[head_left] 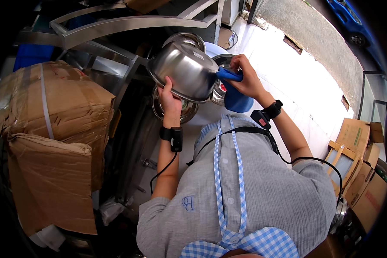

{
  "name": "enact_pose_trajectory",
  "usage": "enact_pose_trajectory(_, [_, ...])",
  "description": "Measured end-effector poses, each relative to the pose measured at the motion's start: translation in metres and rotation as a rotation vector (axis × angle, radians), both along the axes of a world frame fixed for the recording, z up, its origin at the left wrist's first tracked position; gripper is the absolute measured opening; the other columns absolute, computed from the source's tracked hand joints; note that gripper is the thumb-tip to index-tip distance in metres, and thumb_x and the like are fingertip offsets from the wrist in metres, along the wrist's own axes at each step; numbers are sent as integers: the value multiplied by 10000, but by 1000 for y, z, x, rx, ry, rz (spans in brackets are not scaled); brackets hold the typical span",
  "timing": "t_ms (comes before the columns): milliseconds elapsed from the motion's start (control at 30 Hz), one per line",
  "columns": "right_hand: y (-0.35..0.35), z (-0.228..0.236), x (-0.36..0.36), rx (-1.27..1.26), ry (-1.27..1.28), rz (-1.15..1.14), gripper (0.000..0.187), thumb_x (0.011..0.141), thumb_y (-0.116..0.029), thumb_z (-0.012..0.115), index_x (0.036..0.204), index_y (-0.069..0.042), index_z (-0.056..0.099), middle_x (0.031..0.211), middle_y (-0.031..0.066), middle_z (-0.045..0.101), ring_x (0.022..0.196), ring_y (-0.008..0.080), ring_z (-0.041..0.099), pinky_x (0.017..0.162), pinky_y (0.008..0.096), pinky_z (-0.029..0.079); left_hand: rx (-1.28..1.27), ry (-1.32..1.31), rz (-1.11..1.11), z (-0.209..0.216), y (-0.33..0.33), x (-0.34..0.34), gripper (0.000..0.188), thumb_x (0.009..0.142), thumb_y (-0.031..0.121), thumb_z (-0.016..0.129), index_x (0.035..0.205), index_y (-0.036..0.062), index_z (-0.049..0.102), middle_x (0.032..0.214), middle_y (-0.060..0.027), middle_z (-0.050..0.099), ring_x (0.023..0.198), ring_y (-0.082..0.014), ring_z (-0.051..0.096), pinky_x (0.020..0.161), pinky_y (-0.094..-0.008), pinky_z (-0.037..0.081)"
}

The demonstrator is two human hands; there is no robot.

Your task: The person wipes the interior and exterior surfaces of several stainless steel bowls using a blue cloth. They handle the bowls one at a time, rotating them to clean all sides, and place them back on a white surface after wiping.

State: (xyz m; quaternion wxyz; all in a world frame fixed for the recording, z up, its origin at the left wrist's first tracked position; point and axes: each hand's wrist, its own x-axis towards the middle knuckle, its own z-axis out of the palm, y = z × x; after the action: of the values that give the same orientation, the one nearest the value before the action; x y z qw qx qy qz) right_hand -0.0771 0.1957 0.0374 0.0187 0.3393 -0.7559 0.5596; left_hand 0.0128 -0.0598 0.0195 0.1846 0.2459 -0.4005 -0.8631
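Note:
A large stainless steel bowl [182, 69] is tilted on its side in front of me, its rounded outside facing up toward me. My left hand [170, 99] grips its near rim, with the thumb on the outer wall; the other fingers are hidden behind the bowl. In my right hand [246, 78] a blue cloth [238, 99] is pinched, part of it pressed against the bowl's right side and the rest hanging down. More steel bowls are behind and below: one steel bowl [189, 38] beyond, another bowl [219, 98] to the right, and one bowl [188, 112] under my left wrist.
Large brown cardboard boxes [60, 124] stack up on my left, beside a metal frame [129, 26]. Pale floor tiles [279, 73] stretch to the right toward a grey pavement [309, 26] and a blue car [354, 30]. Flattened cartons [361, 176] and a wooden frame [342, 159] lean at the right.

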Motion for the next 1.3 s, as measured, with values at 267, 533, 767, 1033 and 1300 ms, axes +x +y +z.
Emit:
enact_pose_trajectory(267, [-73, 35, 29, 91, 428, 104, 302, 684, -158, 752, 920, -83, 579, 966, 61, 545, 876, 243, 580, 686, 352, 517, -144, 5, -65, 20, 39, -15, 643, 979, 548, 385, 1358, 29, 364, 1294, -101, 484, 1142, -200, 500, 971, -342, 420])
enact_pose_trajectory(533, [-91, 63, -11, 55, 368, -251, 253, 683, -133, 749, 921, -111, 667, 942, 48, 594, 848, 241, 616, 673, 339, 519, -609, -103, 98, 9, 44, -15, 580, 988, 590, 281, 870, 45, 440, 824, 3, 390, 787, -103, 399, 766, -227, 372])
enact_pose_trajectory(767, [-80, 57, 47, 173, 467, -3, 526, 662, -126, 705, 1174, -169, 593, 1141, 22, 537, 1051, 274, 508, 857, 399, 455, -607, 16, -157, 20, 27, -7, 805, 927, 684, 265, 1254, -29, 446, 1221, -123, 518, 1125, -185, 496, 977, -317, 398])
enact_pose_trajectory(1033, [-86, 74, -18, 91, 218, -107, 412, 739, -54, 612, 1147, -112, 611, 1198, 113, 558, 1089, 318, 548, 969, 481, 415, -943, -103, -297, 20, 13, -2, 519, 1017, 465, 357, 1056, -21, 535, 962, -49, 562, 900, -112, 497, 803, -261, 397])
enact_pose_trajectory(1300, [-78, 58, 23, 141, 403, 55, 417, 708, -18, 650, 1119, -74, 613, 1283, 97, 554, 1264, 330, 464, 1106, 526, 309, -895, 175, -149, 31, 35, -2, 362, 1023, 314, 429, 897, 0, 556, 725, 18, 481, 684, -64, 401, 587, -246, 324])
